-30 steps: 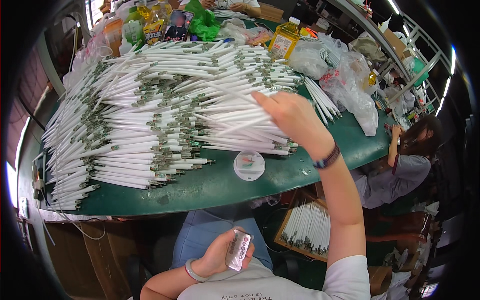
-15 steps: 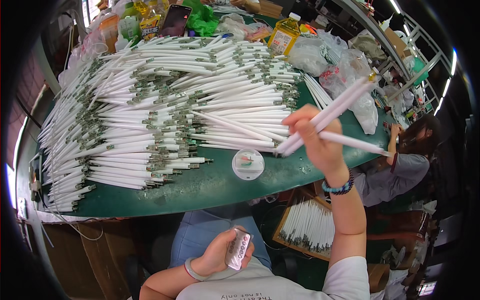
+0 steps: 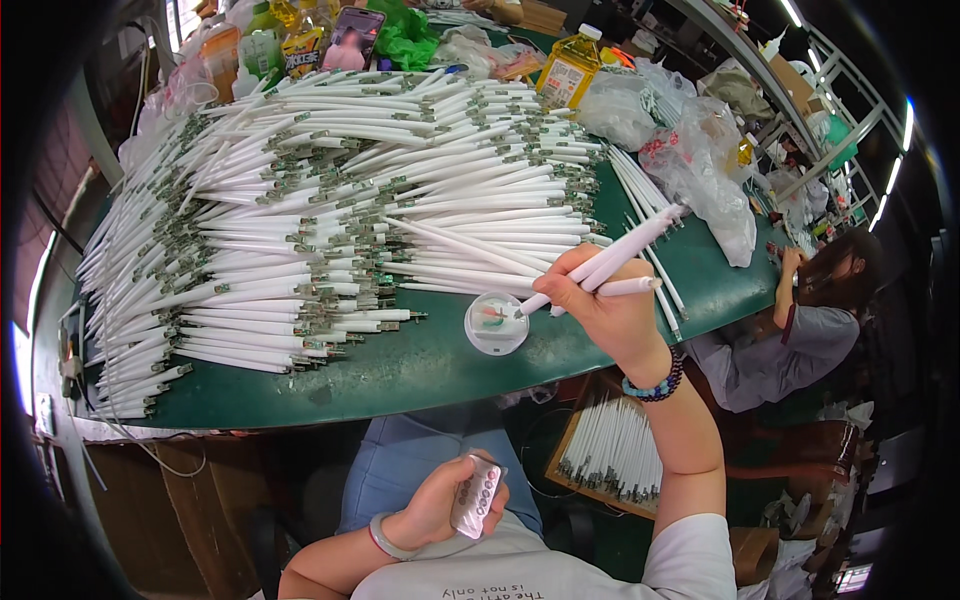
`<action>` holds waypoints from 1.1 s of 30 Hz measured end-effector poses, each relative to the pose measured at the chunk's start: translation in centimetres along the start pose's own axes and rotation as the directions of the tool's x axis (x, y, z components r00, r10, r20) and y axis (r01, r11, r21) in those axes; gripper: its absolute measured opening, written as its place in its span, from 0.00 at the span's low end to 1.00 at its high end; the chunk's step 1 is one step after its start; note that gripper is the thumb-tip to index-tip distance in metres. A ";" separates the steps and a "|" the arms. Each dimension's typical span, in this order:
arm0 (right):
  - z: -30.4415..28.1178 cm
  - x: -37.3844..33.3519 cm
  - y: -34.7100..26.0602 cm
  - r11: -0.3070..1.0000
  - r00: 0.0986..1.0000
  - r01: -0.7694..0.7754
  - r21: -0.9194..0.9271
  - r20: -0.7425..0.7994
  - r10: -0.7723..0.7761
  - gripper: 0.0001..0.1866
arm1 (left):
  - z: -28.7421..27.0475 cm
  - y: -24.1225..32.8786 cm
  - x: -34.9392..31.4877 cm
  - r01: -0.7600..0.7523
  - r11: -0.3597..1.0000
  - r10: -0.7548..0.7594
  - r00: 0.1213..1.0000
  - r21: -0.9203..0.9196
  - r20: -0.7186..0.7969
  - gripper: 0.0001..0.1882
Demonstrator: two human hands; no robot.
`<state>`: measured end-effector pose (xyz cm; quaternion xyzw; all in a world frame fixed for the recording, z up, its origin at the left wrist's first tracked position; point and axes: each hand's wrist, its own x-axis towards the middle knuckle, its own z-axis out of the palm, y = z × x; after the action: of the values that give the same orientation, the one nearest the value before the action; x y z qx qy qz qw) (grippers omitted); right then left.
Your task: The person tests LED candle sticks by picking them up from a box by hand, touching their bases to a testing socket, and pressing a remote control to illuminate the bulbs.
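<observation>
My right hand (image 3: 622,318) is closed around a few slim white tubes (image 3: 625,250) above the green table. The lower tip of one tube reaches the rim of a small round white dish (image 3: 495,345); whether it touches cannot be made out. Inside the dish is a small pale and reddish bit. Over my lap, my left hand (image 3: 432,508) grips a small silvery blister pack (image 3: 477,497) with rows of round spots. A large heap of similar white tubes (image 3: 470,210) with green-grey ends covers the table to the left and beyond.
Several loose tubes (image 3: 668,288) lie right of my hand. A wooden box (image 3: 560,450) of tubes stands below the table edge. Plastic bags (image 3: 715,190), a yellow bottle (image 3: 568,70) and a propped phone (image 3: 352,38) are at the back. Another person (image 3: 800,340) sits at the right.
My right hand has come down and nearer, bringing the tubes' lower tips to the dish. My left hand has stayed put. The phone screen shows a different picture.
</observation>
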<state>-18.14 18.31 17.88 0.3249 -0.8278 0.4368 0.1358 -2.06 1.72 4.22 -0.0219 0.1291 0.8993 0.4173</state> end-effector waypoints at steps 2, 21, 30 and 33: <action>0.8 0.1 -0.1 1.000 0.998 0.019 0.010 -0.058 -0.018 0.06 | 0.0 -0.1 0.0 0.001 1.000 -0.001 1.000 -0.013 0.009 0.15; 2.9 0.1 -0.9 0.978 0.988 0.084 -0.189 -0.112 -0.106 0.09 | 1.6 0.6 -0.6 0.018 0.993 0.002 0.986 0.119 -0.166 0.05; 2.7 0.2 -0.7 0.977 0.987 0.091 -0.192 -0.114 -0.114 0.09 | 1.9 0.6 -0.1 0.010 0.991 0.015 0.982 0.132 -0.188 0.12; 2.7 0.4 -1.0 0.976 0.985 0.106 -0.189 -0.112 -0.129 0.09 | 1.4 0.4 -0.1 -0.014 0.994 0.026 0.993 0.104 -0.111 0.14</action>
<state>-17.60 15.52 17.12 0.3320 -0.8336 0.3695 0.2416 -2.14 1.76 5.68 -0.0494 0.1989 0.8930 0.4008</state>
